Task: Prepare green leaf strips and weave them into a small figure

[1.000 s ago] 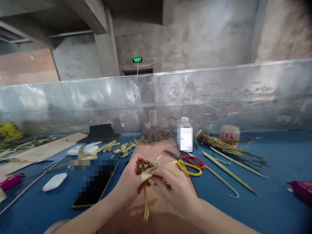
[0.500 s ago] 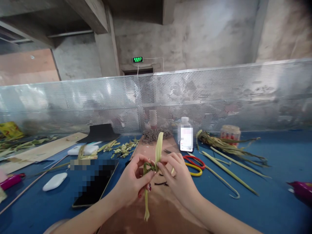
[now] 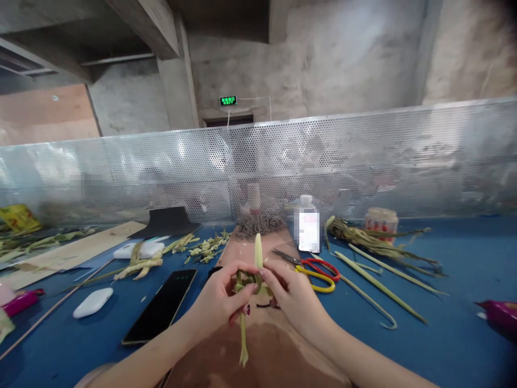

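My left hand (image 3: 228, 293) is closed around a small woven piece of green plant leaf (image 3: 247, 279), thumb and fingers pinching it over the brown board. From beneath this hand a narrow pale leaf end (image 3: 243, 345) hangs down. My right hand (image 3: 288, 288) pinches the base of a pale green leaf strip (image 3: 258, 252) that stands up from the woven piece. The fingertips of both hands nearly meet there and partly hide the weave. Right beside my right hand lie scissors (image 3: 319, 272) with red and yellow handles.
The brown board (image 3: 262, 345) lies on a blue table (image 3: 424, 350), with grey cord (image 3: 258, 226) heaped at its far end. A phone (image 3: 161, 307) and white case (image 3: 92, 303) lie left. A bottle (image 3: 306, 202), lit phone (image 3: 309, 231) and dried leaves (image 3: 363, 242) are to the right.
The upright leaf strip has come lower and shows shorter above the fingers. My right hand has shifted slightly down, and more of the scissors' blades shows. My left hand keeps its hold.
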`<action>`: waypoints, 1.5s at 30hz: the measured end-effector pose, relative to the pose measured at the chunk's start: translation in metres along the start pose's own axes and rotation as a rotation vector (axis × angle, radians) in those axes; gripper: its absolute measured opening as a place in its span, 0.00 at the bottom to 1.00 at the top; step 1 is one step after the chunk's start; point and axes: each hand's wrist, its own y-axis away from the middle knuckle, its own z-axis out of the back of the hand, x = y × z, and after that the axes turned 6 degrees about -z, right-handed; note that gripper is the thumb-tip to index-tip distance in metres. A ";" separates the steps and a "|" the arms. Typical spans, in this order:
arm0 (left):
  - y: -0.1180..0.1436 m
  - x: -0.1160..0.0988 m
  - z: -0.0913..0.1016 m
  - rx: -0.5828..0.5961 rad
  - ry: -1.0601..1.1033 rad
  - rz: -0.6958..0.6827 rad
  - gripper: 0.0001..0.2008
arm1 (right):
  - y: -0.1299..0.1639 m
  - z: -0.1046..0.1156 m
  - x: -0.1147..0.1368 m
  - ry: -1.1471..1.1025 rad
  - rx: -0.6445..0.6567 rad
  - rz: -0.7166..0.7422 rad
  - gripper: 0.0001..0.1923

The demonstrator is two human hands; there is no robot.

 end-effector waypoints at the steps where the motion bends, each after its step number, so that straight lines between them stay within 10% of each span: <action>1: -0.001 0.000 0.000 -0.008 -0.004 0.003 0.11 | 0.000 -0.001 -0.001 -0.030 0.001 -0.023 0.16; 16: 0.000 -0.003 0.004 0.073 0.035 0.028 0.13 | -0.007 0.001 -0.010 -0.413 0.263 -0.164 0.24; 32: -0.006 0.012 0.000 -0.041 0.086 0.049 0.12 | -0.005 0.008 0.008 -0.574 -0.070 -0.038 0.10; 45: -0.008 0.014 0.000 -0.037 0.116 0.083 0.11 | -0.003 0.007 0.004 -0.015 -0.085 0.099 0.10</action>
